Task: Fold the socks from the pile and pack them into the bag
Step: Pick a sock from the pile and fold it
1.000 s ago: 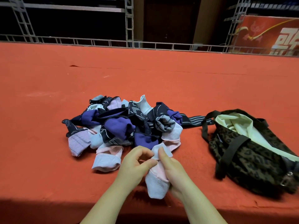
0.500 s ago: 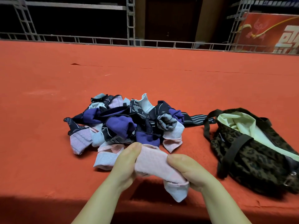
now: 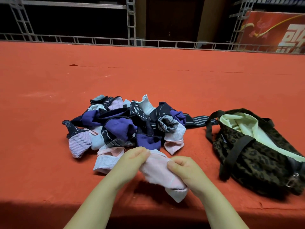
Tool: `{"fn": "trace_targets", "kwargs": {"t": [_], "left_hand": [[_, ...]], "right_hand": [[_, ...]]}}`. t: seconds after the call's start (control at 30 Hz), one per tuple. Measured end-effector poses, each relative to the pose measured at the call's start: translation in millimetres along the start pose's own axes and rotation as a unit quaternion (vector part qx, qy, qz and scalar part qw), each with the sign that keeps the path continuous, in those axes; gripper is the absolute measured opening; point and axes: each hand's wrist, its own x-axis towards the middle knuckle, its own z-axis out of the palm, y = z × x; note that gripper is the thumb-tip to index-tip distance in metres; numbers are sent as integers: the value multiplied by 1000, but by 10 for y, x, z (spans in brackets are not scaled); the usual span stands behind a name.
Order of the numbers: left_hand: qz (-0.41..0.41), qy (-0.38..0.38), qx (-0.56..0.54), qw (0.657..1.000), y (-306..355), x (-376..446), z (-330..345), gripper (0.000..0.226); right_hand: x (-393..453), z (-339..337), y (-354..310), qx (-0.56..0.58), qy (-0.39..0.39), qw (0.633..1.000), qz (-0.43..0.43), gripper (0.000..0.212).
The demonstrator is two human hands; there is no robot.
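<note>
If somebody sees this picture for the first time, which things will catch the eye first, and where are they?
First, the two hands at the bottom centre: the left hand and right hand both grip a pale pink sock above the red table. Just behind them lies the pile of socks, purple, black and pink. At the right stands an open leopard-print bag.

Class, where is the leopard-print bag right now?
In the head view, the leopard-print bag lies on the red table, right of the sock pile.

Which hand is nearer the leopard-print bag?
Right. The right hand grips the pink sock on the side facing the leopard-print bag; the left hand grips it farther away.
</note>
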Motion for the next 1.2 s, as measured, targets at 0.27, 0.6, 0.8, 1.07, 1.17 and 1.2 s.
{"fn": "trace_targets", "kwargs": {"t": [0.27,0.6,0.8,1.07,1.17,1.2], "left_hand": [[-48,-42,27,998,-55,-82,-18,27],[-6,-97,-9,995,25,-25,164,11],[-16,52,-61,997,-76,-81,276,26],[-36,168,-217,961,-130,-9,-63,19],[0,22,-109,994,-141,-168,-124,29],[25,-18,-48,998,-155,-221,-120,36]], "right_hand": [[-41,-153,-130,-150,-61,986,-33,11],[-39,-127,-126,-138,-79,987,-26,22],[-63,-37,-24,-97,-21,995,-16,22],[-33,151,62,-73,52,996,7,28],[-15,166,59,-50,79,996,13,29],[-5,174,59,-34,90,995,17,34]]}}
